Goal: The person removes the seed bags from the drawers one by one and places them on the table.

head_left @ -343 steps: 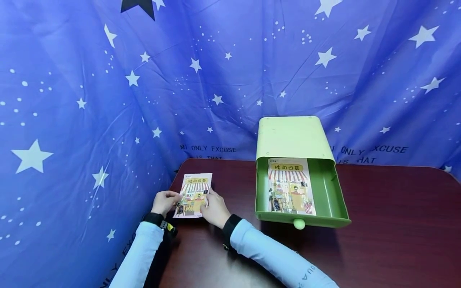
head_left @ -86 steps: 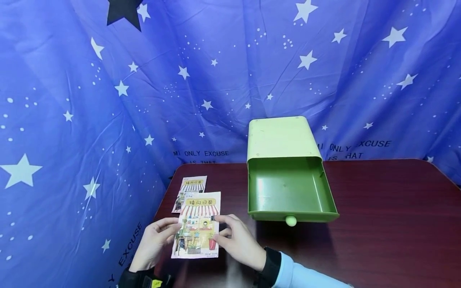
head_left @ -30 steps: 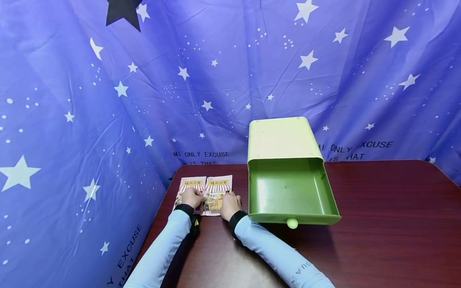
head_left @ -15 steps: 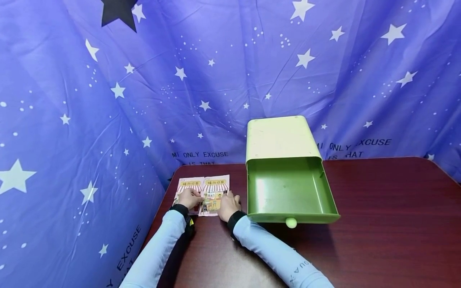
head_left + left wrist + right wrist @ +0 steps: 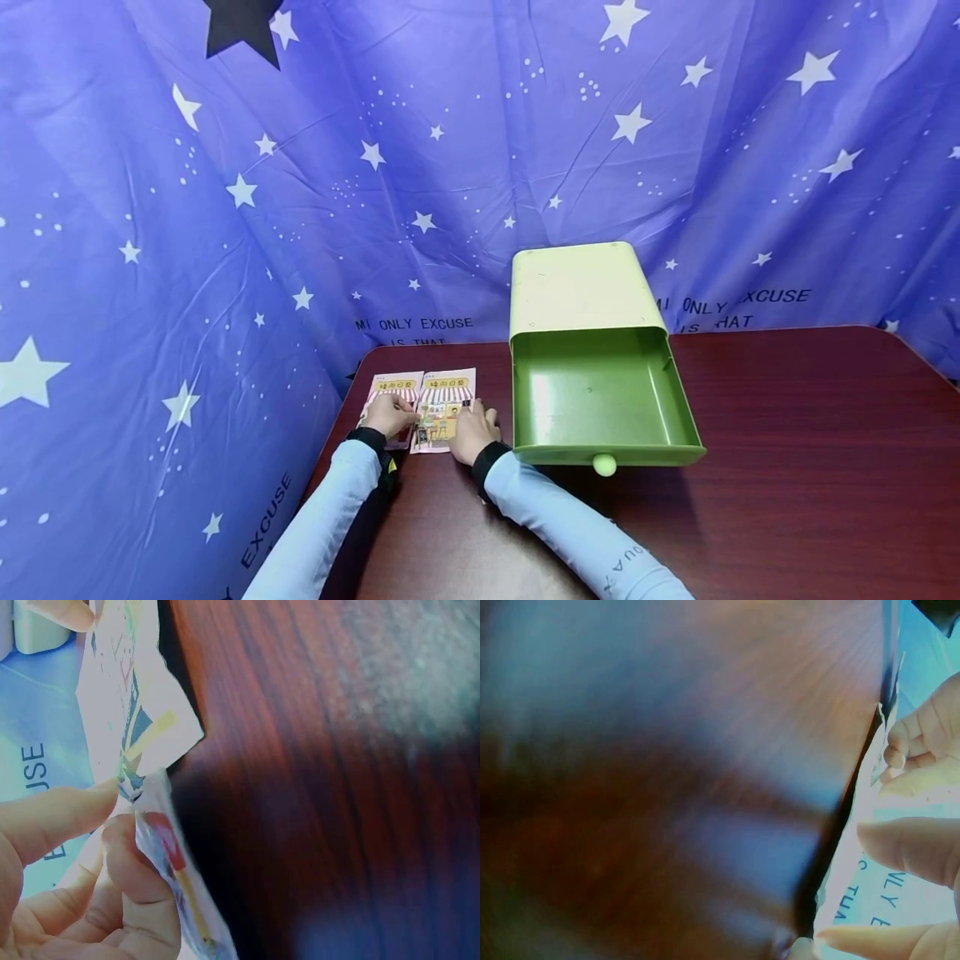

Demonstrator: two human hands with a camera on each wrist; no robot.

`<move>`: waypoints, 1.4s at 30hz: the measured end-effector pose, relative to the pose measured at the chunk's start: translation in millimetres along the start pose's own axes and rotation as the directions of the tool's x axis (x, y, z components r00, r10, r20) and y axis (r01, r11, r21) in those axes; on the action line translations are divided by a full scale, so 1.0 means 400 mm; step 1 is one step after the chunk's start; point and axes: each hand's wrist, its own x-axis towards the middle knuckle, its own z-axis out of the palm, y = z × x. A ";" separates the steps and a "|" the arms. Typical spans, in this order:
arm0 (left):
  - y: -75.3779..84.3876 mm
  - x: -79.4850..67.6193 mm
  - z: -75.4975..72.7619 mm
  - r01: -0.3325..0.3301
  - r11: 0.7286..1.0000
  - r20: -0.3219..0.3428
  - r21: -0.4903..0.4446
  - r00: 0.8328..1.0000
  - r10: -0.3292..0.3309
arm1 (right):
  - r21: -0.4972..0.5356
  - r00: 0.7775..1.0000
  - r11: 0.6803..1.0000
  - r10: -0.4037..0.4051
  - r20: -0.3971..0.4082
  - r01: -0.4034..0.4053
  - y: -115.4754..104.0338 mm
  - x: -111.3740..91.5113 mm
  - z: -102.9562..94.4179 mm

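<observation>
Two pink seed packets printed with a striped shop awning lie side by side on the table. My left hand [image 5: 390, 415] covers much of the left seed packet [image 5: 394, 386]. Its thumb and index finger pinch an edge where the packets meet, seen close up in the left wrist view. On the right seed packet [image 5: 437, 417], my right hand [image 5: 474, 432] rests at the right edge. In the right wrist view, its thumb [image 5: 911, 844] and another finger [image 5: 877, 940] lie fairly straight and apart, touching the packet's border.
Right of the packets stands a pale green box [image 5: 585, 287] with its green drawer [image 5: 555, 455] pulled out toward me, nothing lying inside. A round knob [image 5: 603, 465] sticks out of its front. The dark red table [image 5: 810, 450] runs back to a blue star-printed curtain [image 5: 465, 108].
Earlier, one packet lay in the drawer; then both hands held it over the table. It now lies beside the other packet. Over the last second, the hands have barely moved; the view shifts slightly.
</observation>
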 end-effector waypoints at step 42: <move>0.259 -0.293 -0.104 -0.551 0.743 -0.216 -0.380 0.834 0.508 | 0.491 0.896 0.767 -0.438 -0.069 0.413 0.101 -0.399 -0.224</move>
